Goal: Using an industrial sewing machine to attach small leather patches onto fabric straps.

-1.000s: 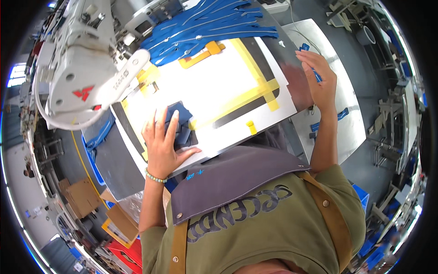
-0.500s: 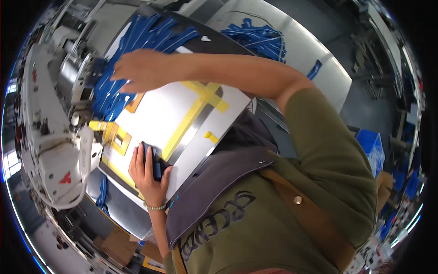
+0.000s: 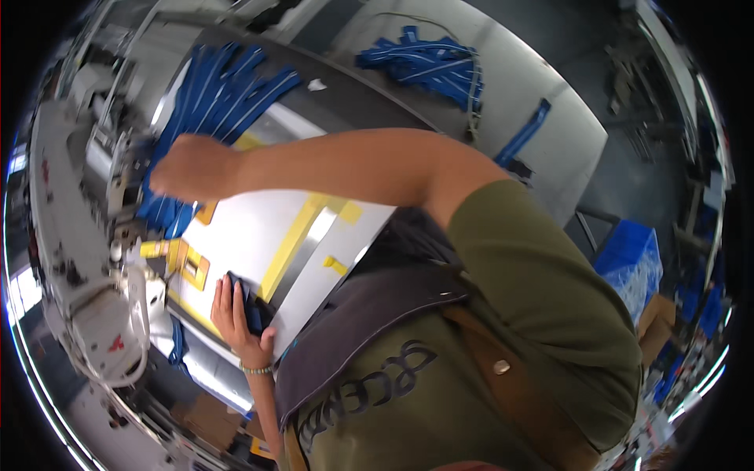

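Note:
My left hand, with a beaded bracelet at the wrist, lies with its fingers stretched out over a small dark navy folded fabric piece on the white work board. Farther off, my right hand is curled and blurred at the lower part of a fanned pile of blue strips with white lines. What its fingers hold, if anything, is hidden. Between the hands sits a yellow-taped guide plate with a slot, beside the white sewing machine.
Yellow tape crosses the board. A second bundle of blue strips and a single strip lie on the metal table to the right. A blue bin stands on the right. Cardboard boxes sit at lower left.
My right hand has moved left and its fingers have curled in. The left hand stays on the dark fabric piece. The whole view has shifted somewhat.

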Demonstrator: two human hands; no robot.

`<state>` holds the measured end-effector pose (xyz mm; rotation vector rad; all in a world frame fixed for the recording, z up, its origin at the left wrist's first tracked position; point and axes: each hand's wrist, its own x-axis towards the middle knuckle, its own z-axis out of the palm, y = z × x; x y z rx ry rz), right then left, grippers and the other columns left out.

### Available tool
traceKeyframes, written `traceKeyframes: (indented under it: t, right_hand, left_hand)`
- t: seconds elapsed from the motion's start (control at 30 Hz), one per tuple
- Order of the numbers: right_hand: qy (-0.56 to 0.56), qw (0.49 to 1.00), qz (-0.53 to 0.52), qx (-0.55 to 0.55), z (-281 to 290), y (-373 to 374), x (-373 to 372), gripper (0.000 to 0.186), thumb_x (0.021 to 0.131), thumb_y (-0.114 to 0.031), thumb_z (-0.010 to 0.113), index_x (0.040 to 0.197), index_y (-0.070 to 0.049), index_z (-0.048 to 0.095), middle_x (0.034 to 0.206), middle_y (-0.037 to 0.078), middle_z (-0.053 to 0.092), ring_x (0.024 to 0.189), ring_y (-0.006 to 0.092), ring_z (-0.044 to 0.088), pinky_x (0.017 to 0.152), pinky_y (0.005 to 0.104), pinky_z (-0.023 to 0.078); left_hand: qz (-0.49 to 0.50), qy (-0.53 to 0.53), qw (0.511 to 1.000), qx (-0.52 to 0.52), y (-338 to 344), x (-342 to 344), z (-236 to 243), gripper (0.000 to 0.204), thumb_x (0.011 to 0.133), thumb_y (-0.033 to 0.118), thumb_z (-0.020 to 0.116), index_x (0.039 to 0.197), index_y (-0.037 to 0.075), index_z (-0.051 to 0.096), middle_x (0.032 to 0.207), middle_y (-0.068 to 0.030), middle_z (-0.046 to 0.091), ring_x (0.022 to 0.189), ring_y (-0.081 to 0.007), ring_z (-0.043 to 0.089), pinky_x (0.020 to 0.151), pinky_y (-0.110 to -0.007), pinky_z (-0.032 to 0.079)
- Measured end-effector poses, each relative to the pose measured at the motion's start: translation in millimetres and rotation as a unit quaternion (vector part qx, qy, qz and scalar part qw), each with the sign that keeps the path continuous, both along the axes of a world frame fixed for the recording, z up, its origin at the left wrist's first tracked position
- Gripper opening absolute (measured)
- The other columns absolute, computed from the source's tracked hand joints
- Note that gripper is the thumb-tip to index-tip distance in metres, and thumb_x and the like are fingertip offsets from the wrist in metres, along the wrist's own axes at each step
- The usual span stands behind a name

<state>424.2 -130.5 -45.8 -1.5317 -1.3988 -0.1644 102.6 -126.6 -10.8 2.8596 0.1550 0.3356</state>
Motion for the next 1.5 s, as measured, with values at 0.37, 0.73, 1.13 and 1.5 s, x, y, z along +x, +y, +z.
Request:
traceKeyframes:
  t: [0.37,0.73,1.13,1.5]
  right_hand:
    - [0.347,0.921,0.006,0.176,135.0,-90.7,55.9,0.015,0.108,-0.021,0.063,0.108,-0.009,0.073,0.079,-0.007,0.06,0.059,-0.0017,0.043,0.056,0.0164,0.035]
    - [-0.157,0.963,0.18,-0.124,82.0,-58.0,-6.9,0.018,0.099,-0.022,0.071,0.105,-0.005,0.076,0.098,0.008,0.076,0.084,0.0257,0.071,0.073,0.0354,0.055]
    - [-0.202,0.96,0.148,-0.124,62.8,-41.8,-44.6,0.018,0.106,-0.017,0.065,0.099,-0.001,0.07,0.082,-0.001,0.064,0.077,0.0086,0.063,0.069,0.022,0.047]
    - [-0.153,0.904,0.238,-0.32,69.8,-110.4,-96.7,0.045,0.085,-0.02,0.082,0.126,-0.003,0.07,0.128,0.012,0.071,0.114,0.0328,0.066,0.097,0.0417,0.055]
  left_hand:
    - [0.015,-0.007,1.0,0.0,8.2,-0.7,6.1,0.075,0.081,0.047,0.085,0.142,0.008,0.064,0.154,-0.0139,0.058,0.144,-0.037,0.05,0.114,-0.051,0.039]
    - [-0.011,-0.074,0.993,-0.09,44.0,-6.5,23.3,0.053,0.089,0.036,0.079,0.133,0.007,0.068,0.142,-0.016,0.064,0.134,-0.0379,0.057,0.111,-0.049,0.044]
    - [0.011,-0.14,0.988,-0.062,85.1,-12.2,17.4,0.026,0.09,0.011,0.077,0.114,0.001,0.076,0.112,-0.0138,0.076,0.106,-0.0336,0.069,0.095,-0.042,0.055]
    - [0.03,-0.144,0.971,-0.187,72.6,-10.5,23.8,0.025,0.09,0.013,0.078,0.113,0.003,0.077,0.11,-0.0132,0.077,0.102,-0.0337,0.071,0.092,-0.04,0.055]
